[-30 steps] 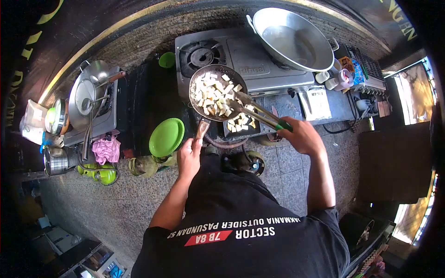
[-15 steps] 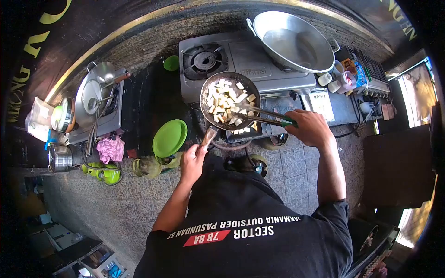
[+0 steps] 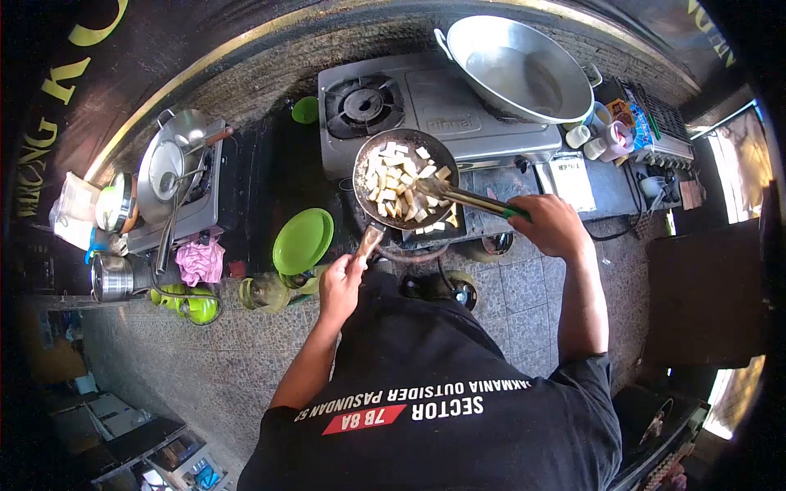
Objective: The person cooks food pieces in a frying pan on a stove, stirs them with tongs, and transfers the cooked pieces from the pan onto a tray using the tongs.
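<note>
My left hand (image 3: 341, 288) is wrapped round the wooden handle of a dark frying pan (image 3: 366, 159), which is held at the front edge of the gas stove. Pale cut pieces of food (image 3: 397, 182), some browned at the edges, fill much of the pan. My right hand (image 3: 547, 222) grips metal tongs (image 3: 476, 200) with green on the handle end. The tongs' tips reach in among the pieces at the pan's right side, and their arms look pressed together. Below the pan sits a dark tray (image 3: 450, 233), partly hidden, with a few pieces in it.
A gas stove (image 3: 434, 102) has a bare burner on the left and a large metal wok (image 3: 524, 69) on the right. Cups (image 3: 596, 147) stand right of it. To the left are a green plate (image 3: 303, 241), a pink cloth (image 3: 199, 262) and a second stove (image 3: 201, 196) with pans.
The tongs' arms have come together, and their tips remain in the pan. Both hands stay in nearly the same place, and the view has shifted slightly.
</note>
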